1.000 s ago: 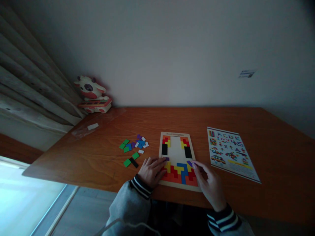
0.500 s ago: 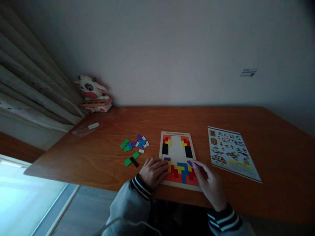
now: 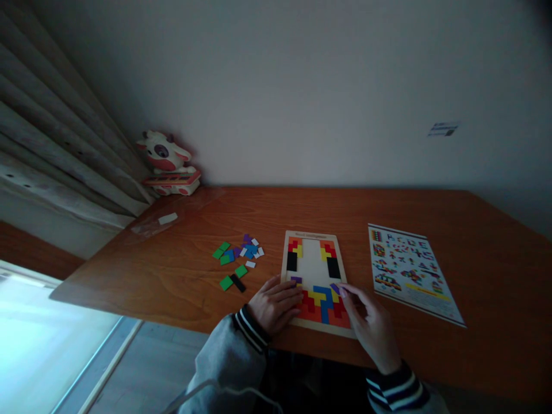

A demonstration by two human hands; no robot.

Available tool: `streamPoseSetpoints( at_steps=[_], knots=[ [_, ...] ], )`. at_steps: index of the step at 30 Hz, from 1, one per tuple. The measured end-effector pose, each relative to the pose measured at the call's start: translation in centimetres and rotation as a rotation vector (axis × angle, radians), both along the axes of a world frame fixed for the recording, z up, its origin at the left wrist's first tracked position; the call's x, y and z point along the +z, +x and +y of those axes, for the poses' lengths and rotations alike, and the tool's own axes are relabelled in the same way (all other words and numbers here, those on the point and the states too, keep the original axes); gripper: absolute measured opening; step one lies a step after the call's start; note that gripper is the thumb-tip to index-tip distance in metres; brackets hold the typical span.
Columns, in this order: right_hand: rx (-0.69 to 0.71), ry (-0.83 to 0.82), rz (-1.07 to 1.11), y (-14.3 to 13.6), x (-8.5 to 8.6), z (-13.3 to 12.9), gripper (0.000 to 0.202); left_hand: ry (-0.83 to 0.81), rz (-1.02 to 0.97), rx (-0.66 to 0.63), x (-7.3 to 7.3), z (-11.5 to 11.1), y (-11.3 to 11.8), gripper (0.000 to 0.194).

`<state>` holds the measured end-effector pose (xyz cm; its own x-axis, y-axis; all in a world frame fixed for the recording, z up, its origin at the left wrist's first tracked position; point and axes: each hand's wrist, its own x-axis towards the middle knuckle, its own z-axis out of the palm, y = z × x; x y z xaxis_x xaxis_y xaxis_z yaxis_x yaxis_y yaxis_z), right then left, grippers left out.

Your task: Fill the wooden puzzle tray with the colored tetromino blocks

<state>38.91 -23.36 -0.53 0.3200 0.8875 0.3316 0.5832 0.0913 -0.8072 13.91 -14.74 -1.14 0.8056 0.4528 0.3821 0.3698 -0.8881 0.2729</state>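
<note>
A wooden puzzle board lies flat near the table's front edge, partly filled with coloured block pieces. Between the thumb and fingers of my right hand is a small purple puzzle piece, held tilted over the board's right side beside a blue piece. My left hand rests flat, fingers stretched across the board's lower left edge, hiding some pieces there. Just above those fingers another purple piece sits in the board. Black pieces stand along both sides of its bare middle.
Left of the board lie loose green, blue, purple, white and black pieces. A printed pattern sheet is on the right. A cow toy with a keyboard stands at the back left, near a clear plastic bag.
The whole view has shifted slightly, so everything appears a little further right. Both hands keep nearly the same pose, and the purple piece stays pinched in my right hand.
</note>
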Motion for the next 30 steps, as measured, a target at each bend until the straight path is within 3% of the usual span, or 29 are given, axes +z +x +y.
streamPoseSetpoints(
  at_steps=[3,7,13,16,19,24,30],
  knots=[
    [0.007,0.007,0.016,0.0,0.0,-0.1,0.029,0.026,-0.059,0.038,0.4,0.0,0.0,0.034],
    [0.000,0.013,0.024,0.1,-0.2,-0.2,0.028,0.054,-0.119,0.250,1.2,1.3,-1.0,0.031],
    [0.006,-0.004,0.006,0.3,-0.6,-0.1,0.030,0.116,0.026,0.525,1.5,7.0,-4.8,0.032],
    [-0.004,-0.009,0.000,0.3,-0.6,-0.1,0.030,0.100,0.125,0.570,0.9,9.6,-6.0,0.036],
    [0.001,0.005,0.015,0.2,-0.5,-0.2,0.029,0.103,0.123,0.626,0.3,10.7,-6.4,0.028],
    [0.006,0.004,0.036,0.1,-0.2,-0.2,0.029,0.137,0.090,0.631,0.1,10.6,-6.0,0.025],
    [0.009,0.001,0.026,0.2,-0.4,-0.2,0.029,0.176,0.052,0.606,0.9,10.4,-5.6,0.024]
  ],
)
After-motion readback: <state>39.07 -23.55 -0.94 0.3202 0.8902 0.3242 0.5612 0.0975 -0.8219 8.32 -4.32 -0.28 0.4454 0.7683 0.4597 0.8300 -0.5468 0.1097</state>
